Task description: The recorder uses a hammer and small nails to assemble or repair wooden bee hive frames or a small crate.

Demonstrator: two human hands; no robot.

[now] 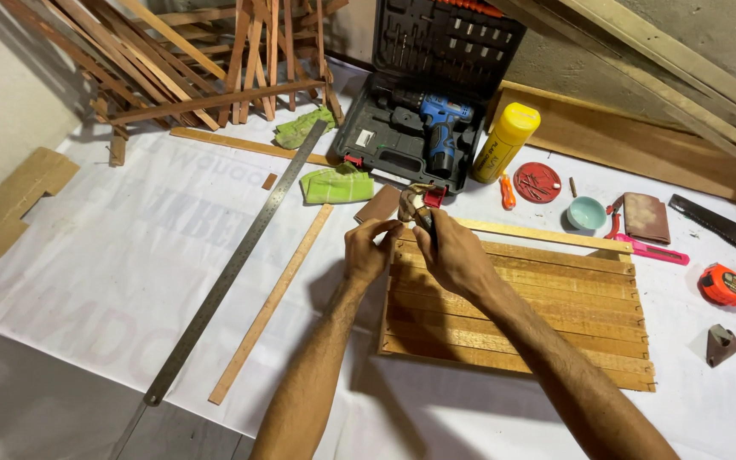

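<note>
- Over the upper left corner of a flat panel of brown wooden slats (521, 311), both hands meet above the white printed sheet (129, 247) that covers the floor.
- The right hand (451, 254) is closed around a dark, slim tool (426, 223) whose kind I cannot tell; the tool rises out of the fist towards a small rounded brown-and-pale object (411, 201) just above the fingers.
- The left hand (368, 250) has its fingertips pinched together just beside the right hand; whether it grips anything is too small to tell.
- The slat panel lies flat on the sheet under both forearms, with a thin pale wooden strip (547, 235) lying along its far edge.
- To the left, a long steel ruler (240, 260) runs diagonally across the sheet, and a loose narrow wooden batten (273, 302) lies near it at a similar slant.
- Beyond the hands, an open black tool case (428, 85) holds a blue and black cordless drill (440, 123); a yellow cylindrical bottle (504, 140) lies just beside the case.
- A folded green cloth (336, 185) rests near the case's front corner.
- On the right, well apart from the hands, sit a round red lid (537, 181), a small pale green bowl (586, 213) and an orange tape measure (723, 284).
</note>
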